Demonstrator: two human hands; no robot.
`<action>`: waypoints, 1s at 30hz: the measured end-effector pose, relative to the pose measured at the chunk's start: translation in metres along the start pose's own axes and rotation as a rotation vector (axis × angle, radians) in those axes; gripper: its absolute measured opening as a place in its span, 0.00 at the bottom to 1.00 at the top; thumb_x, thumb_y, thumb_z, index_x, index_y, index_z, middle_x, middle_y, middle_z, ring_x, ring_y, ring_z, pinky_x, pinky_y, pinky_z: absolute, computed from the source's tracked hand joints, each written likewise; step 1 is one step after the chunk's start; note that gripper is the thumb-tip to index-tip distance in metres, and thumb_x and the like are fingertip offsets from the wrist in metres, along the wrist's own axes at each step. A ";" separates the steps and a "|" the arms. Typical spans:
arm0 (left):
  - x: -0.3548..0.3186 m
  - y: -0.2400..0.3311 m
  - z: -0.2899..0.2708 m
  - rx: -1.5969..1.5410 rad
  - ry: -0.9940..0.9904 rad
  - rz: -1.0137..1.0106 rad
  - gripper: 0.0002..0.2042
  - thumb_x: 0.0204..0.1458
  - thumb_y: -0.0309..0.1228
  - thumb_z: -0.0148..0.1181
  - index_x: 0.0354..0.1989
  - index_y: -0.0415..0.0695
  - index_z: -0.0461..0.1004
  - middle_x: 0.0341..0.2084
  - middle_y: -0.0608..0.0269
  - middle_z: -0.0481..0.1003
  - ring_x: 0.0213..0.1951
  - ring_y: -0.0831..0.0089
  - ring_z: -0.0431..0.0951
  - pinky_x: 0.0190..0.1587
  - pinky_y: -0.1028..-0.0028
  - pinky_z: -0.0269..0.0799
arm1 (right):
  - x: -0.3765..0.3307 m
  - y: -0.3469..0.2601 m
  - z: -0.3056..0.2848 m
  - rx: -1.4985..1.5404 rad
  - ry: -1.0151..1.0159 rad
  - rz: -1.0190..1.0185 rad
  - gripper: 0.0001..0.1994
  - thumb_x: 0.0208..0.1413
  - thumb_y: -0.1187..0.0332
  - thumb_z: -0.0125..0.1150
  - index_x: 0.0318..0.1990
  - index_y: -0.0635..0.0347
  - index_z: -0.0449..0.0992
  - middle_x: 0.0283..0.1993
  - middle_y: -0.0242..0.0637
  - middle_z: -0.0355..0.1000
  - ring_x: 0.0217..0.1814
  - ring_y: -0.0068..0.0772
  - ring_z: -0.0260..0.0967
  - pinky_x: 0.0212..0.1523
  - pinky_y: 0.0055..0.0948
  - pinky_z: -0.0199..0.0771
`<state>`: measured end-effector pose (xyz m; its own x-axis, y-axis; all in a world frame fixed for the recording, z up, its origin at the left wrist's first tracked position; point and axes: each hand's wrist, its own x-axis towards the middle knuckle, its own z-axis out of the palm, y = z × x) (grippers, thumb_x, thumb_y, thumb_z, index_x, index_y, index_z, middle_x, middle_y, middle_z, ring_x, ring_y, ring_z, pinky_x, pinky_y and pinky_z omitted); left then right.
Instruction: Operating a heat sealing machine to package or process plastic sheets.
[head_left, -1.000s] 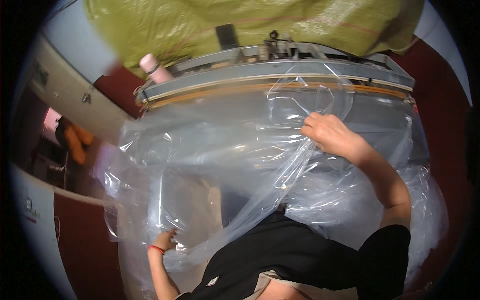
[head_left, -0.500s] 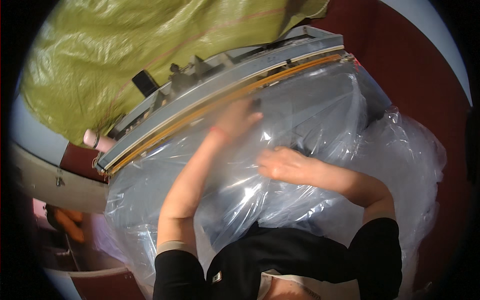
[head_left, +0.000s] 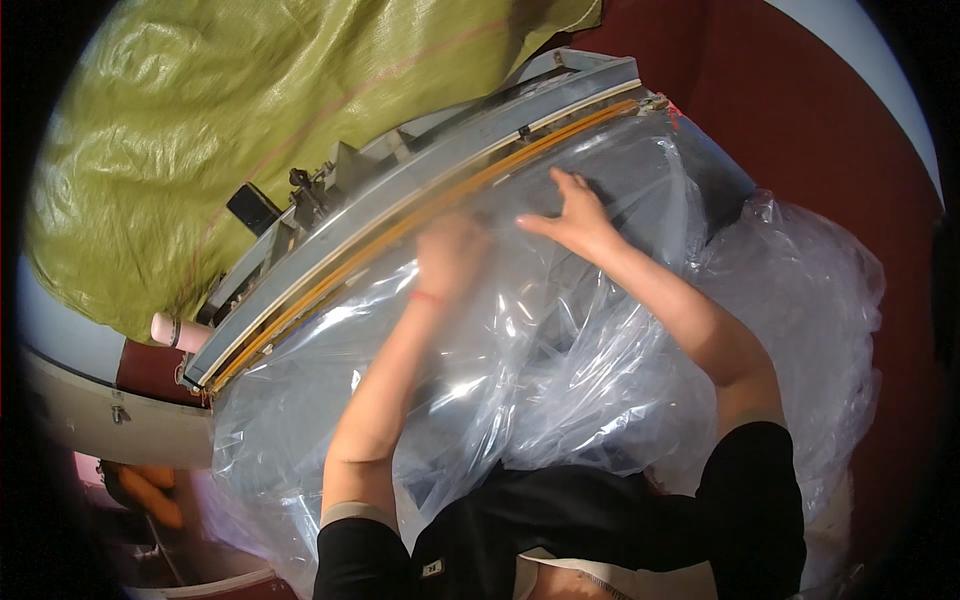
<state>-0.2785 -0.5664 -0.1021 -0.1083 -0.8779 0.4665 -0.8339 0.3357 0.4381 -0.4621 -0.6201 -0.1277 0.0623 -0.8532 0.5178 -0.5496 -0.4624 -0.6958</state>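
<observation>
**Folded film beneath two hands, close to the frame**

Read the view as a clock face. The clear film [head_left: 600, 390] lies over the centre, from the grey frame [head_left: 575, 103] down toward six, and more of it bulges loosely at three. The frame runs slantwise from about half past eight to one, with an orange strip [head_left: 575, 135] along its near side.

The right hand [head_left: 575, 215], at half past one, is over the film; its thumb and fingers stand well apart, and I see nothing between them. The left hand [head_left: 452, 255], a little toward eleven from the centre, is near the strip. It is blurred, so I cannot tell how far it is open or whether it has hold of film.

In my judgement, the main danger is creasing: the film is thin and full of folds toward five, so an uneven pull could press them in. The loose bulge could also drag the film toward three by its weight. The pink flask [head_left: 186, 334], at nine, is just beside the frame's end; a hard jolt there could knock it.
</observation>
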 end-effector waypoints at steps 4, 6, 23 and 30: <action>0.006 0.003 -0.008 0.101 0.155 0.313 0.09 0.37 0.27 0.62 0.26 0.40 0.69 0.26 0.58 0.70 0.27 0.64 0.70 0.31 0.71 0.65 | 0.011 0.010 0.022 0.447 -0.351 0.347 0.18 0.42 0.62 0.61 0.38 0.66 0.71 0.39 0.49 0.69 0.38 0.38 0.68 0.38 0.30 0.66; 0.003 -0.001 -0.011 -0.058 0.066 0.182 0.12 0.39 0.29 0.62 0.30 0.39 0.68 0.27 0.58 0.70 0.27 0.67 0.70 0.31 0.72 0.65 | 0.022 0.004 0.010 0.418 -0.538 0.497 0.13 0.46 0.62 0.56 0.34 0.64 0.74 0.34 0.46 0.71 0.37 0.36 0.70 0.37 0.32 0.67; -0.078 -0.065 -0.088 -0.418 -0.667 -0.560 0.04 0.42 0.24 0.56 0.20 0.36 0.70 0.13 0.68 0.69 0.14 0.84 0.65 0.18 0.82 0.60 | 0.077 0.154 -0.091 -0.729 0.150 0.151 0.09 0.41 0.63 0.59 0.24 0.59 0.74 0.29 0.42 0.70 0.36 0.42 0.67 0.36 0.34 0.67; -0.107 -0.064 -0.129 -0.144 -0.652 -0.370 0.06 0.33 0.23 0.52 0.23 0.37 0.70 0.11 0.56 0.64 0.17 0.78 0.67 0.21 0.76 0.62 | 0.076 0.156 -0.091 -0.629 0.235 0.357 0.11 0.41 0.62 0.60 0.29 0.59 0.72 0.35 0.42 0.67 0.42 0.41 0.64 0.40 0.36 0.66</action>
<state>-0.1435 -0.4496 -0.0809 -0.1702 -0.9508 -0.2589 -0.8041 -0.0179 0.5942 -0.6188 -0.7356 -0.1519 -0.3483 -0.8190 0.4560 -0.8792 0.1166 -0.4620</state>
